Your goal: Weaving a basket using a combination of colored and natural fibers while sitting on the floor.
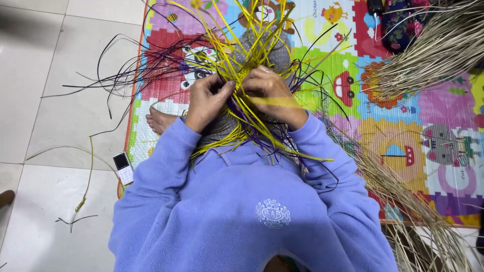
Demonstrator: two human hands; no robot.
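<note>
Head view, work in hand: a bundle of thin flat yellow and dark purple weaving strips [237,65] sits on the person's lap, over the knees in grey dotted cloth, strands fanning out toward the tiled floor [60,90] and across the colourful cartoon-print play mat [443,146].
Left hand: the left hand [205,103] is curled shut, fingertips pinching yellow strips at the middle of the bundle.
Right hand: the right hand [269,90] is closed over the crossing strands just beside the left, the two hands nearly touching; a blurred yellow strip passes in front of its wrist.
Progress: I judge it an early stage. Only a small knot of interlaced strips shows between the hands, and how tight or large it is I cannot tell, since the fingers cover it. Nearly all the strip length hangs loose and unwoven.
Left to do: by that look, most of the weaving remains.
Spare material: a large sheaf of pale dry straw-like fibres [428,55] lies on the mat to the right, untouched, well apart from the hands.
Around: a small white push-button phone [123,167] rests on the floor by the mat's edge; a bare foot [160,121] shows beside the left sleeve of the lilac fleece top [242,211].
</note>
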